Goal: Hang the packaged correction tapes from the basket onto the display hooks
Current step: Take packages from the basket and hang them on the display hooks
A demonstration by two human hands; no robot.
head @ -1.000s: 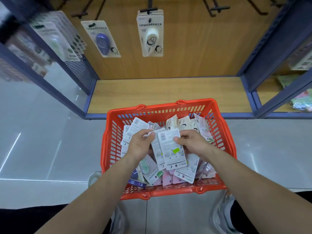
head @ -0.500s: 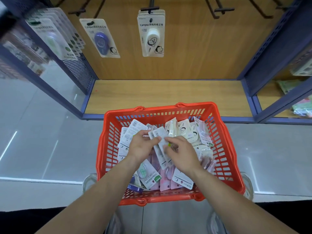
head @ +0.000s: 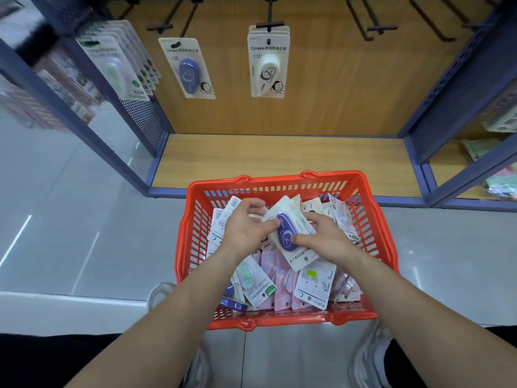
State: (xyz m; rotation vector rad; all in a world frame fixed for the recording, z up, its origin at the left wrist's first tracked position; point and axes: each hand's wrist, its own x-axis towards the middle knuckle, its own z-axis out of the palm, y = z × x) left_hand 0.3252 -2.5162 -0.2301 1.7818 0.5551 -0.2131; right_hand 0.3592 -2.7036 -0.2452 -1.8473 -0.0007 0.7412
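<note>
Grey glossy floor tiles point(head: 84, 219) run under an orange plastic basket point(head: 279, 184), with a light shoe point(head: 369, 357) showing at the near edge. Loose packs of correction tape point(head: 313, 287) fill the basket, pink and green ones nearest. Over the heap the right hand point(head: 324, 239) pinches a purple tape pack point(head: 285, 233), thumb on the purple shell, fingers curled over the card's far edge. The left hand point(head: 243, 231) is half curled, its thumb tip touching the top of that same shell; whether its fingers grip anything cannot be told. Beyond the basket lies a wooden shelf board point(head: 279, 161) in a blue frame point(head: 428, 113). On the wooden back wall point(head: 335, 93), hooks carry a hanging purple pack point(head: 188, 69), a white pack point(head: 268, 63) and, far left, green packs point(head: 117, 65); more black hooks point(head: 375, 26) jut out at the right.
</note>
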